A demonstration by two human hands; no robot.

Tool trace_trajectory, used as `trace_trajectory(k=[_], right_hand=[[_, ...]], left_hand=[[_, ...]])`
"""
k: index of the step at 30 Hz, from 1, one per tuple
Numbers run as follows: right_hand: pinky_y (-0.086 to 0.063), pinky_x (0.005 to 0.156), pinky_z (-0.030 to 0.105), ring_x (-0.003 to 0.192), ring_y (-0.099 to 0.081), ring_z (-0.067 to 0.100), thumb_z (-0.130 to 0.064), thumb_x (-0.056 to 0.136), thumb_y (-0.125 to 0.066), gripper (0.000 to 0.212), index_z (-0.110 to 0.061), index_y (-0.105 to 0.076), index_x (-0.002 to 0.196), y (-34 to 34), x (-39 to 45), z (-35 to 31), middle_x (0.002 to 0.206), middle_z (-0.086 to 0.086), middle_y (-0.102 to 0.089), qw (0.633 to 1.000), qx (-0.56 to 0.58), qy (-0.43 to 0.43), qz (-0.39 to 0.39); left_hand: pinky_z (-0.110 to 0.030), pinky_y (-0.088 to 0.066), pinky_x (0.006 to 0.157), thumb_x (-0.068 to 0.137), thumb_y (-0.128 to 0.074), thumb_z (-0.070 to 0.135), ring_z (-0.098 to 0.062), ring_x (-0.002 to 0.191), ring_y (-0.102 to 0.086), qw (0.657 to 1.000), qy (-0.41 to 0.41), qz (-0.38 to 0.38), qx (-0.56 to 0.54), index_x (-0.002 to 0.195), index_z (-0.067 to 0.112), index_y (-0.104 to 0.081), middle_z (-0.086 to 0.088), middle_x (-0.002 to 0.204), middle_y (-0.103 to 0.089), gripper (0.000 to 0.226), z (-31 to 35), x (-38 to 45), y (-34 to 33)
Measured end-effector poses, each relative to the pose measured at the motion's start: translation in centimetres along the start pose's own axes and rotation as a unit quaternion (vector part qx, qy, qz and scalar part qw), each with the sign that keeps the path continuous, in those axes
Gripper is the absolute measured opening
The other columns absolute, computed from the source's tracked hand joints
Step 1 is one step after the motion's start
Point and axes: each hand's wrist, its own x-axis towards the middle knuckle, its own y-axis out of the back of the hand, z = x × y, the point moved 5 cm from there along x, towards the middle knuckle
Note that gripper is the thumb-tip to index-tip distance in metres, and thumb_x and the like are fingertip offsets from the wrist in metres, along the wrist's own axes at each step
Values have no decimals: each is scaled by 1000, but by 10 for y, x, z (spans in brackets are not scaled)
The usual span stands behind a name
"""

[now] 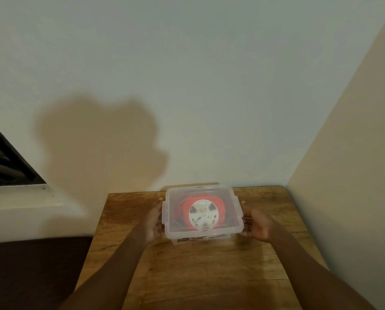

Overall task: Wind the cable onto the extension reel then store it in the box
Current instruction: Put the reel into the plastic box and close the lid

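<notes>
A clear plastic box (234,229) with its lid on stands near the far edge of a wooden table (200,276). Inside it, seen through the lid, lies the red extension reel (200,217) with its white socket face up. My left hand (154,220) presses flat against the box's left side by the clips. My right hand (255,224) cups the right side, fingers touching the wall. The cable itself is not visible apart from the reel.
The table stands in a corner, with a pale wall behind and a beige wall (348,153) close on the right. A white ledge (30,209) and a dark window (3,162) lie to the left. A dark floor (30,276) shows beside the table.
</notes>
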Motion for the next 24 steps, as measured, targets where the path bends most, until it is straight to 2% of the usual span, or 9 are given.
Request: trace_trajectory(k=[3,6,9,11,16,19,21,24], right_hand=[[-58,86,52,103,-67,33,-30,88,-74,37,-5,-67,114,-4,-12,-4,111,18,-70,997,58,55,8],[-57,88,54,94,-72,31,-17,89,-72,27,-7,-69,114,-11,-24,-9,109,18,-72,990,-15,137,32],[-60,79,53,93,-73,30,-3,91,-67,38,-11,-62,127,-21,-32,-3,112,12,-71,978,-39,195,64],[-61,78,51,95,-72,29,-4,93,-64,42,-11,-58,134,-28,-37,2,116,10,-70,966,-55,234,96],[-61,81,42,100,-66,24,-16,94,-65,50,-16,-51,142,-42,-41,15,121,4,-65,910,-181,319,192],[-61,75,33,92,-67,19,-14,95,-63,45,-18,-54,140,-42,-40,17,116,4,-68,902,-168,333,216],[-57,69,28,83,-66,15,-14,96,-61,37,-15,-61,133,-43,-41,16,105,0,-71,881,-197,345,258],[-60,74,35,85,-69,19,-17,98,-58,29,-14,-66,125,-47,-45,18,95,-4,-69,870,-204,358,270]], left_hand=[[-49,-60,86,98,-66,47,-35,98,-69,1000,-11,12,0,112,15,-72,-15,110,-73,35,0,-3,-2],[-52,-58,91,95,-75,27,-36,96,-71,1000,-18,25,-2,110,9,-71,-17,106,-75,23,-2,-4,-2],[-52,-60,89,92,-78,17,-38,102,-71,999,-27,33,-9,104,6,-71,-19,109,-75,18,-6,-5,-2],[-52,-59,93,91,-78,17,-38,103,-72,999,-37,33,-13,102,5,-72,-20,109,-76,17,-9,-3,-2],[-54,-59,96,90,-79,17,-37,102,-74,997,-62,39,-23,108,3,-73,-19,108,-78,24,-16,-5,-1],[-46,-64,79,89,-79,18,-33,95,-76,996,-71,45,-31,106,4,-73,-16,103,-79,23,-18,-6,0],[-41,-65,68,90,-78,18,-30,91,-78,996,-71,41,-34,105,5,-74,-14,99,-81,20,-19,-9,-1],[-40,-64,66,94,-75,22,-29,91,-77,996,-73,31,-40,104,8,-74,-10,93,-82,18,-22,-14,2]])
